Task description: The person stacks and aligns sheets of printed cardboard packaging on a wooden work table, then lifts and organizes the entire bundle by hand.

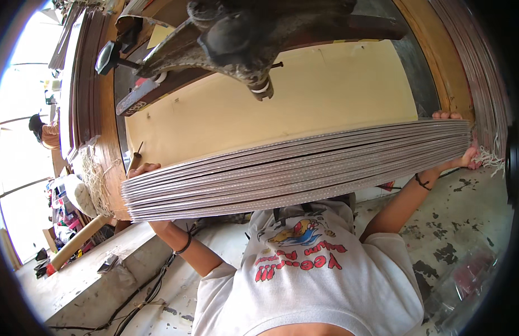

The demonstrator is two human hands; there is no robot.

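In the head view, a thick stack of thin, flat, greyish-white sheets (293, 173) spans the space between the person's torso and the pale yellow rectangular sheet (338, 84) on the wood-edged bench (109, 101). The left hand (144, 170) has its grip closed around the stack's left end; the right hand (468, 158) clasps the right end, fingers above, thumb below. A worn, dark metal machine part (231, 42) overhangs the yellow sheet.
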